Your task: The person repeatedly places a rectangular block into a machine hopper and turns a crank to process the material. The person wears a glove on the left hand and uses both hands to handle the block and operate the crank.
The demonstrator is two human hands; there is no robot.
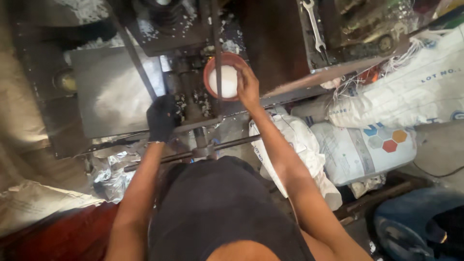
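My right hand (247, 86) grips the right rim of a red round bowl (211, 68) filled with white grains, held over the dark metal machine (191, 104). My left hand (162, 117), in a black glove, rests on the machine beside a grey metal plate (113, 92); whether it grips anything I cannot tell. White grains lie scattered over the machine top. A thin vertical rod (217, 53) crosses in front of the bowl.
White woven sacks (367, 150) are piled at the right, one at the upper right (415, 92). A spanner (315, 26) lies on a dark surface at the top. A horizontal bar (193, 153) runs near my body. Crumpled plastic (113, 171) lies at the lower left.
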